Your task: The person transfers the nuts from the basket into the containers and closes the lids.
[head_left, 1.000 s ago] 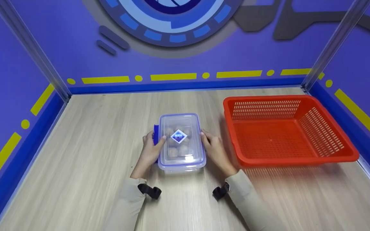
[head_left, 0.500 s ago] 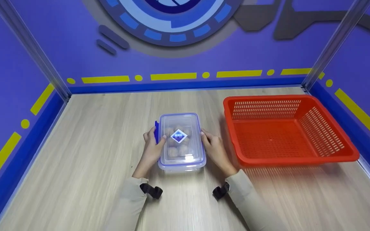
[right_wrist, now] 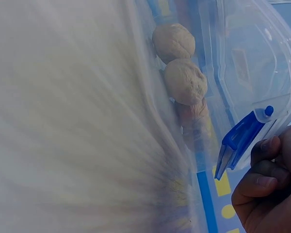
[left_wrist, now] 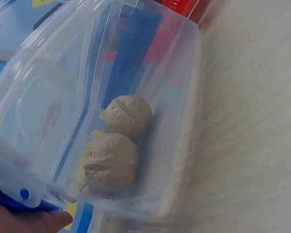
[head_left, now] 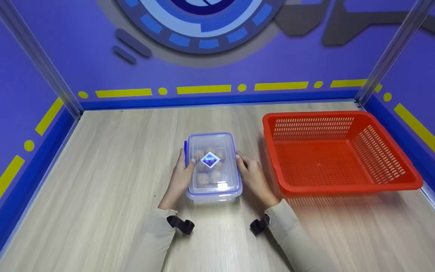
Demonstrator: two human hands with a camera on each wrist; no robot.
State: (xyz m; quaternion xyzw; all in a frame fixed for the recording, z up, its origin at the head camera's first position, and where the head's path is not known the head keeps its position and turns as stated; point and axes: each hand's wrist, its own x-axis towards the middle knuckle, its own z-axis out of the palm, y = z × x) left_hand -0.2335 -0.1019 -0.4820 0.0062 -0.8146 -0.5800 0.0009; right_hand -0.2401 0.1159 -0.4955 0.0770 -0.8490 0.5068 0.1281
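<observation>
A clear plastic food container (head_left: 221, 141) with a blue-edged lid lies on the table, a diamond-shaped label (head_left: 210, 160) on top. Through its walls several walnuts (left_wrist: 110, 162) show. My left hand (head_left: 179, 179) grips the container's left side, thumb on the lid's edge and fingers along the blue side latch (head_left: 185, 151). At the opposite side my right hand (head_left: 255, 179) holds the lid's edge near its middle. In the right wrist view, curled fingers (right_wrist: 262, 182) sit beside another blue latch (right_wrist: 240, 141), which sticks out from the rim.
A red plastic basket (head_left: 278, 166) with slotted walls stands to the right, close to my right hand. Purple-blue panels (head_left: 202, 75) enclose the wooden table (head_left: 119, 162) at the back and both sides.
My left fingers have straightened and shifted slightly right, against the left latch. That latch has turned upward and now shows as a thinner strip beside the lid. Container and right hand stay put.
</observation>
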